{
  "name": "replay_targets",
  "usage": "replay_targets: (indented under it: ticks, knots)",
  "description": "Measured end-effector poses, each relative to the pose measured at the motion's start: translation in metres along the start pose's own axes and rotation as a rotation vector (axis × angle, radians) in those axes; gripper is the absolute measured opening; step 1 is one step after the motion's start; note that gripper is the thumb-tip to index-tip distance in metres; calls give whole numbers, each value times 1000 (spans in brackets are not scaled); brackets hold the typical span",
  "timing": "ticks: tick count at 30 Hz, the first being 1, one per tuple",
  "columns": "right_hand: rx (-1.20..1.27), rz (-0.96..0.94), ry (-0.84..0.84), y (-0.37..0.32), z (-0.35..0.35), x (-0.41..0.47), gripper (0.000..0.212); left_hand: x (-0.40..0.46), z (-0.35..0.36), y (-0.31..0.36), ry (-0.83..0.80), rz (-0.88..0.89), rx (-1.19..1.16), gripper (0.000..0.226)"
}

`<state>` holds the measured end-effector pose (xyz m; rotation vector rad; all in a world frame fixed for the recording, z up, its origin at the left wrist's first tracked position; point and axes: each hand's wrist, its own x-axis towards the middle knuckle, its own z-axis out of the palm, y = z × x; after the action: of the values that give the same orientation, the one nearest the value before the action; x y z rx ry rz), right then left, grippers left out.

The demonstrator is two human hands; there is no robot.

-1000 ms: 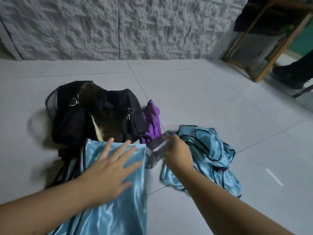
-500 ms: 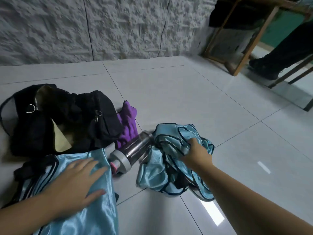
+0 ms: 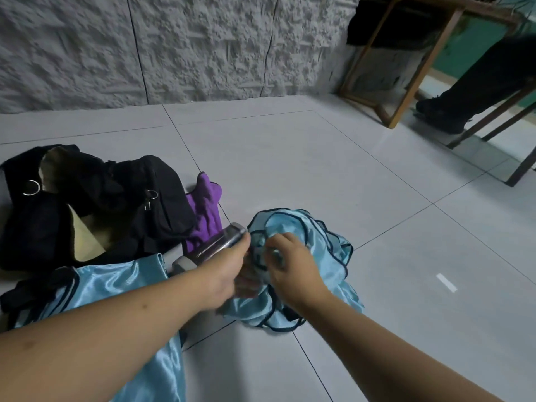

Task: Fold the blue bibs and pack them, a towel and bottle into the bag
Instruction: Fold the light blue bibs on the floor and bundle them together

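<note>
A crumpled light-blue bib with dark trim (image 3: pixel 324 250) lies on the floor tiles. My right hand (image 3: pixel 293 265) grips its cloth from above. My left hand (image 3: pixel 229 271) reaches across and holds the same bib at its left side. A metal bottle with a grey cap (image 3: pixel 211 248) lies on its side just behind my left hand. A purple towel (image 3: pixel 204 213) sits behind the bottle. The open black bag (image 3: pixel 95 204) lies at the left. A second blue bib (image 3: pixel 116 288) lies flat under my left forearm.
A rough white wall runs along the back. At the right rear stand a wooden frame (image 3: pixel 406 82), dark chair legs (image 3: pixel 519 166) and another person's dark shoe (image 3: pixel 441 114). Grey floor tiles stretch to the right and front.
My left hand has left the flat bib and moved right to the crumpled bib. My right hand stays on that bib. The bottle lies on the floor, released earlier.
</note>
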<state>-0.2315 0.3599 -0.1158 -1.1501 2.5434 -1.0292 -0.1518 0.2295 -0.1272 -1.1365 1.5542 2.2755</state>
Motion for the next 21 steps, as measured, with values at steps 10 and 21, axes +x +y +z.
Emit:
replay_targets:
  ticks: [10, 21]
  knots:
    - [85, 26, 120, 0, -2, -20, 26, -3, -12, 18, 149, 118, -137, 24]
    - [834, 719, -180, 22, 5, -10, 19, -26, -63, 20, 142, 111, 55, 19]
